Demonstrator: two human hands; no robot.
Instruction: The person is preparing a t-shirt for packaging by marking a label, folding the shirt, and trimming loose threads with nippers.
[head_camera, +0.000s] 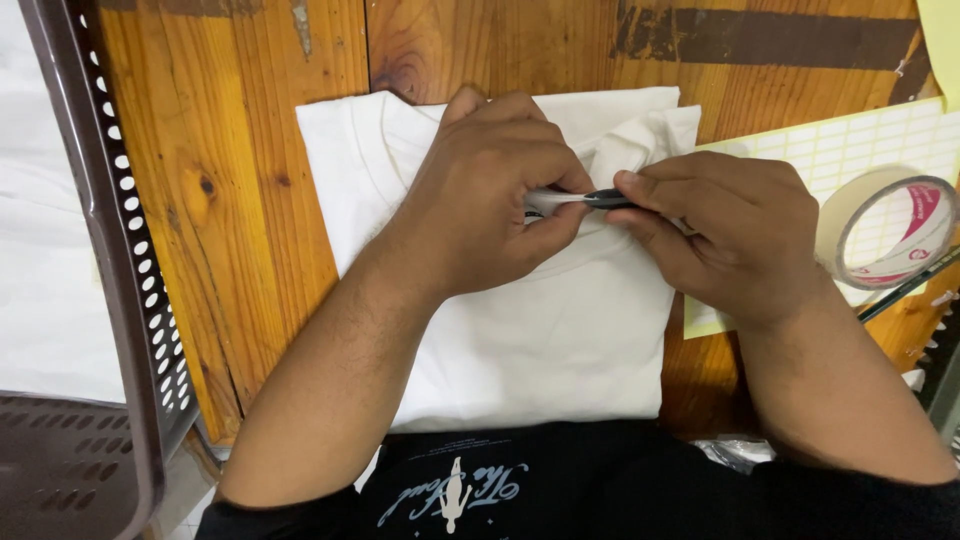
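So I had the folded white shirt (560, 340) lying flat in the middle of the wooden surface (230, 220), bottom edge right up against the near edge by my belly, collar end pointing away from me. My left hand (490, 200) was curled down on the collar area, thumb and fingers pinched shut on the little white neck tag (552, 199), which kept the fabric from sliding. My right hand (730, 235) was closed around a small dark tool (607, 198), couldn't really tell what kind since my fingers hid most of it, with its tip touching the tag where the two hands met. Off by the right edge sat a roll of clear tape (885, 232) on top of a sheet of pale sticker labels (860, 135), close enough to grab. A grey perforated plastic basket (110, 250) stood along the left edge with more white cloth in it.
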